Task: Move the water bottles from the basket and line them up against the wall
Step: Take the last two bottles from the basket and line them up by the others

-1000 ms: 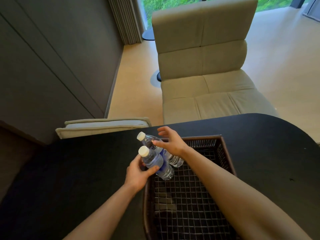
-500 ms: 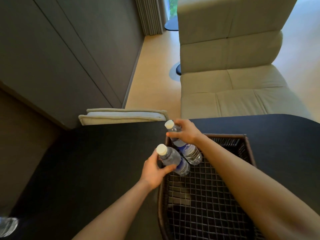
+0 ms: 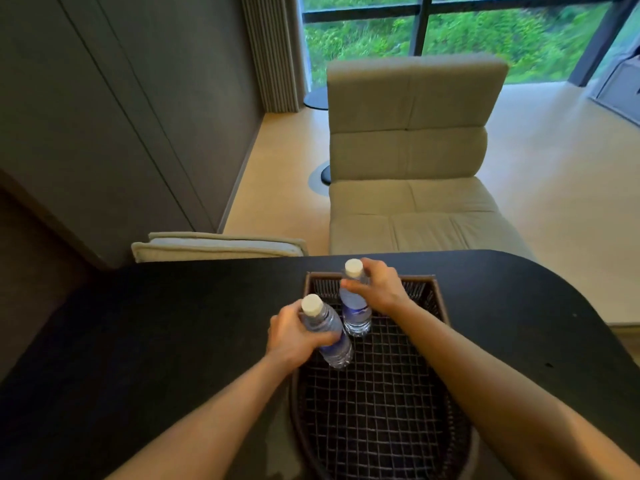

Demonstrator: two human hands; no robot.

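Black table (image 3: 173, 341), one basket (image 3: 440, 306), two bottles (image 3: 353, 306) (held)

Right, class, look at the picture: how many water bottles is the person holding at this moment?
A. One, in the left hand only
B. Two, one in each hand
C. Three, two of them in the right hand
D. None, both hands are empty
B: the left hand wraps one water bottle and the right hand grips another, both over the basket.
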